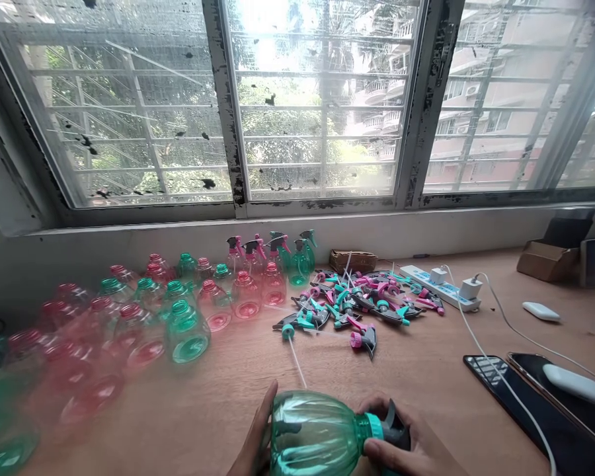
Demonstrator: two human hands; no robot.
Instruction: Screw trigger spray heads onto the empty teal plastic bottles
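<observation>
A green translucent plastic bottle (313, 433) lies on its side at the bottom centre, held between both hands over the wooden table (416, 370). My left hand (255, 439) is wrapped round the bottle's base. My right hand (406, 441) is closed on the grey spray-trigger head (395, 426) at the bottle's teal neck. Beyond them lies a pile of loose pink, teal and grey spray heads (361, 301) with thin white tubes.
Several open pink and green bottles (143, 317) lie at the left. A few bottles with spray heads fitted (272, 261) stand by the window sill. At the right are a white power strip (441, 285) with chargers, two phones (525, 396) and a cardboard box (550, 258).
</observation>
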